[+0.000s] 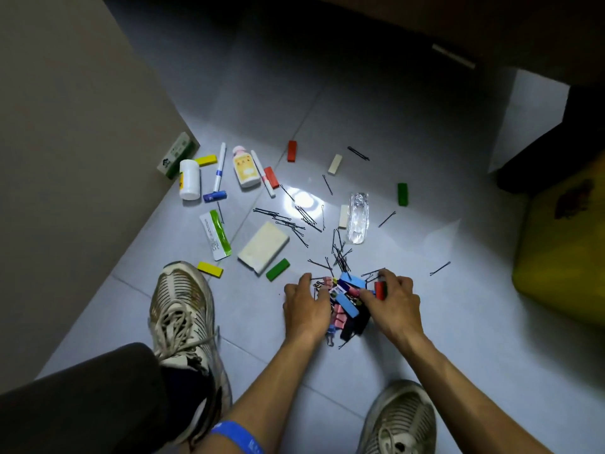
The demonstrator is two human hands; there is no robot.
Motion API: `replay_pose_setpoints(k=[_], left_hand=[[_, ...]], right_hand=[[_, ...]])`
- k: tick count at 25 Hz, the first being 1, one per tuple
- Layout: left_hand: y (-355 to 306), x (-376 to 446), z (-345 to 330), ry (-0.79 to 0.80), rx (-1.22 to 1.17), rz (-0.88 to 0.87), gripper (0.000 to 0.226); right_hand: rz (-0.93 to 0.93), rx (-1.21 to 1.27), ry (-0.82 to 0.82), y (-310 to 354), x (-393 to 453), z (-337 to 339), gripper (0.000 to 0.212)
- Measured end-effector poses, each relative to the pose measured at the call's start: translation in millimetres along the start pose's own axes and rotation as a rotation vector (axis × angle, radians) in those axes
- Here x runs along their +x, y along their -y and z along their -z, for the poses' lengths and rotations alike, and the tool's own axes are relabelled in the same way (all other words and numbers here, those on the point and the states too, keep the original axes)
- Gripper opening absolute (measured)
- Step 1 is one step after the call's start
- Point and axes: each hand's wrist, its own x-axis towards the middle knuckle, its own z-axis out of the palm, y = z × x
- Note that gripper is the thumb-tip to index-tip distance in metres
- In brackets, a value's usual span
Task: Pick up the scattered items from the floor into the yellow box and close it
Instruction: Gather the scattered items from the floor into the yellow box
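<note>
Both hands worked a small heap (347, 303) of blocks, clips and hairpins on the tiled floor (425, 339), just in front of the person's shoes. Left hand (306, 304) lay on the heap's left side, fingers curled in against pink clips; whether they actually pinched anything could not be told. Right hand (394, 301) sat on the heap's right side, fingers curled round a red block (379, 290), thumb reaching in toward the blue blocks (348, 296). Yellow box (563, 253) stood at the right edge of view, well apart from the heap, partly cut off; lid state could not be told. More items lay scattered farther out: loose hairpins (294, 219) approx. mid-floor, a white pad (263, 245) w/ a green block (277, 269) just beside it, a yellow block (210, 269) near the left shoe (183, 309), two white bottles (190, 179), two markers (218, 168), a green-white sachet (216, 235), a clear plastic piece (358, 217) and a green block (402, 194) to the right. A blue wristband (237, 437) showed on the left forearm.
</note>
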Motion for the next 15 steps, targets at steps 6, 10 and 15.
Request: replay_pose_setpoints(k=[6,10,15], left_hand=[[-12.1,1.9,-19.4,0.089,-0.142,0.012,0.052],[-16.1,6.1,-25.9,0.118,-0.184,0.027,0.049],[-18.3,10.0,-32.7,0.048,-0.325,0.01,0.032]], right_hand=[[0.064,0.064,0.057,12.6,-2.6,-11.5,0.064],[0.083,0.208,0.124,20.8,-10.4,-25.7,0.054],[0.071,0.432,0.173,27.9,-15.2,-41.8,0.031]])
